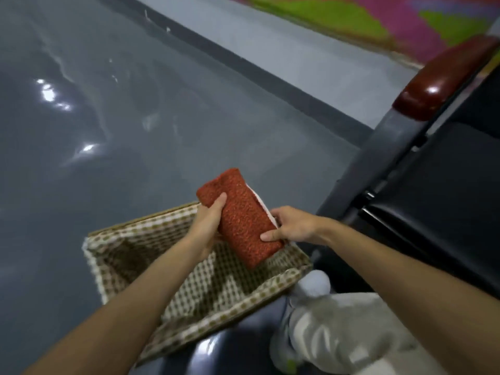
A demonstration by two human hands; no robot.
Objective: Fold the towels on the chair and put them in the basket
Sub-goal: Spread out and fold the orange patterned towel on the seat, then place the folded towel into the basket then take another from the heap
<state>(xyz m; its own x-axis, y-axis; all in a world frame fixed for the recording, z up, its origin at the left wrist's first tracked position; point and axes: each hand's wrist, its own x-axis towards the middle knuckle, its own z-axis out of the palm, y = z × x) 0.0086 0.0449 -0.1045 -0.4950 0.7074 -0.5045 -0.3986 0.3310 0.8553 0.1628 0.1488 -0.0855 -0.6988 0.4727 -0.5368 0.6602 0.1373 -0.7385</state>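
A folded red towel [240, 216] with a white edge on its right side hangs tilted above the far right part of the basket [102, 272]. My left hand [207, 224] grips its left side, thumb on top. My right hand [290, 226] pinches its lower right edge with the thumb across the front. The basket is woven, lined with a beige checked cloth, and stands on the grey floor; its inside shows only the lining. The black chair [438, 190] stands to the right.
The chair has a glossy red-brown armrest [443, 79] and a grey frame [373, 158]. My knee in light grey trousers [338, 334] is at the lower right beside the basket. A colourful mat [378, 17] lies at the far top. Shiny grey floor stretches to the left.
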